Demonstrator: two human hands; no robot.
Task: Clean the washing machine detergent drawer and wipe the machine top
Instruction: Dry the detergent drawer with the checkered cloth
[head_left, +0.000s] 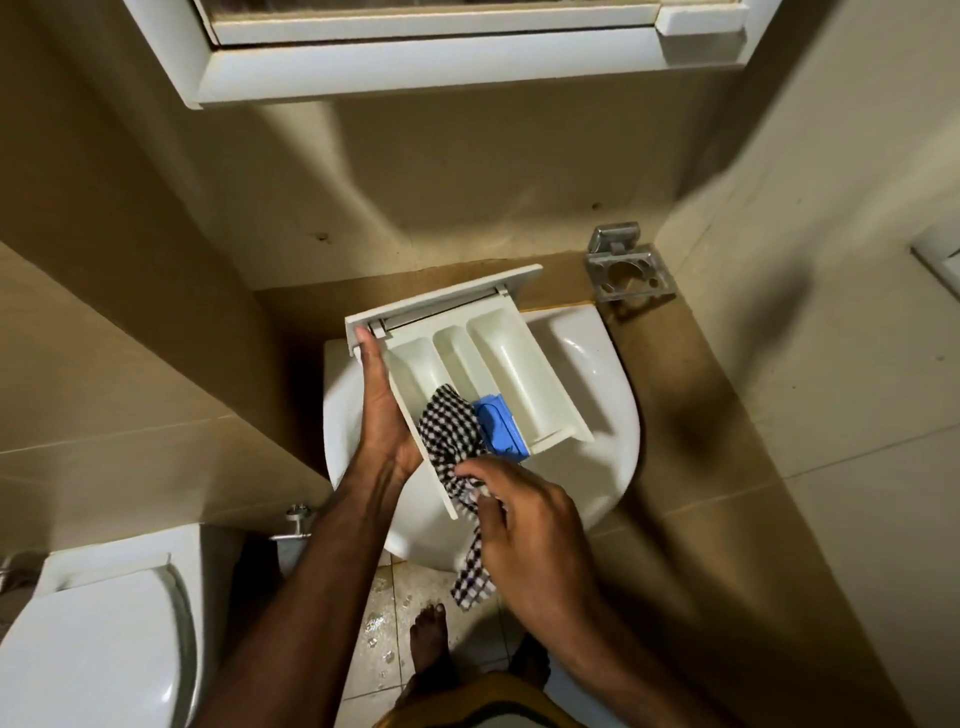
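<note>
A white detergent drawer (498, 353) with three compartments and a blue insert (501, 426) is held over a white sink (597, 405). My left hand (382, 410) grips the drawer along its left side, fingers reaching up to the front panel. My right hand (524, 514) pinches a black-and-white checked cloth (449, 431). The cloth's upper part is pushed into the near end of the left compartment, and its tail hangs below my right hand toward the floor.
A white toilet (98, 639) stands at the lower left. A metal holder (626, 273) is fixed to the brown ledge behind the sink. A white cabinet (431, 52) hangs overhead. Tiled walls close in on both sides. My bare foot (428, 644) stands on the wet floor.
</note>
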